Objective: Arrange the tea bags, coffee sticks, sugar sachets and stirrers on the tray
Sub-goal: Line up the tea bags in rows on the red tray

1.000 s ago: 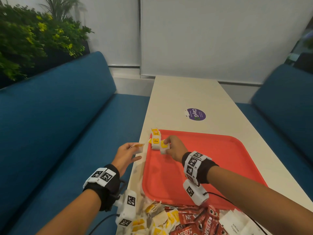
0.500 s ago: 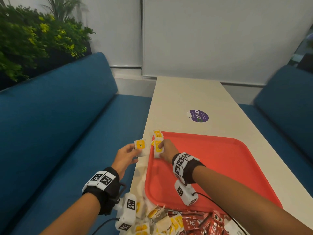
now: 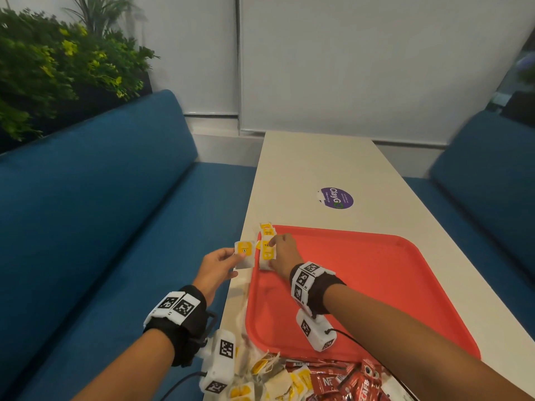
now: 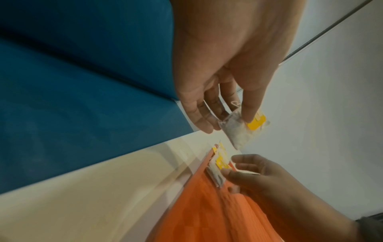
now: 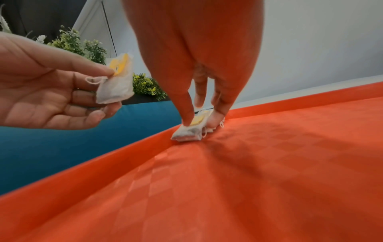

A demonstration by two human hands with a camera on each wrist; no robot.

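A red tray [image 3: 376,285] lies on the pale table. Tea bags with yellow tags [image 3: 266,231] sit in a short row at its far left corner. My right hand [image 3: 273,244] reaches down onto the nearest one [image 5: 189,129], and straight fingertips [image 5: 187,119] press on its tag and side. My left hand [image 3: 237,256] hovers just left of the tray's edge. It pinches another tea bag [image 3: 244,254] between thumb and fingers. In the left wrist view that bag [image 4: 236,131] hangs above the tray's corner [image 4: 207,212].
A loose heap of tea bags [image 3: 272,380] and red coffee sticks [image 3: 341,380] lies on the table at the tray's near edge. A purple sticker [image 3: 337,197] marks the table beyond the tray. Blue benches [image 3: 115,227] flank the table, with plants [image 3: 58,68] behind the left one.
My left hand has raised its tea bag and brought it right, close to the tray's corner. My right hand has slid left along the row and set its fingertips on the nearest bag.
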